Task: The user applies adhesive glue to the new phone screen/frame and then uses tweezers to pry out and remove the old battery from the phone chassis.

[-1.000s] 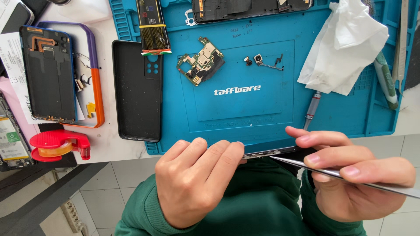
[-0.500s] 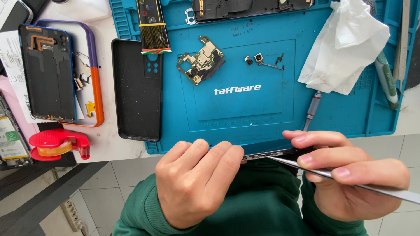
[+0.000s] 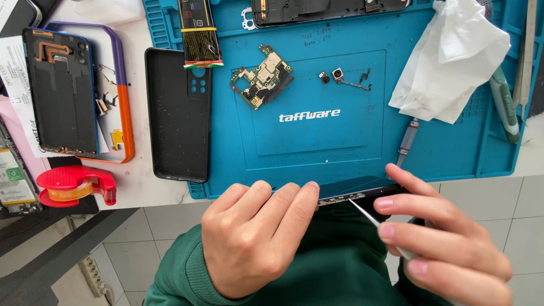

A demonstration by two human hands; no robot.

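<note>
My left hand (image 3: 252, 238) curls over the left end of a thin phone frame (image 3: 354, 194) held on edge at the near rim of the blue repair mat (image 3: 442, 153). My right hand (image 3: 447, 243) steadies the frame's right end with the index finger and pinches a thin metal pry tool (image 3: 365, 214), whose tip touches the frame's lower edge. A small circuit board (image 3: 262, 76) and tiny camera parts (image 3: 343, 76) lie on the mat beyond the hands.
A black phone case (image 3: 178, 113) lies left of the mat, beside an opened phone back (image 3: 59, 93) in a purple-orange bumper. A red tape dispenser (image 3: 73, 184), crumpled white tissue (image 3: 447, 62), a screwdriver (image 3: 405, 141) and a battery (image 3: 197, 31) lie around.
My right hand has swung the pry tool from nearly flat to a steeper angle, and its tip has slid along the frame's lower edge. My left hand has stayed in place.
</note>
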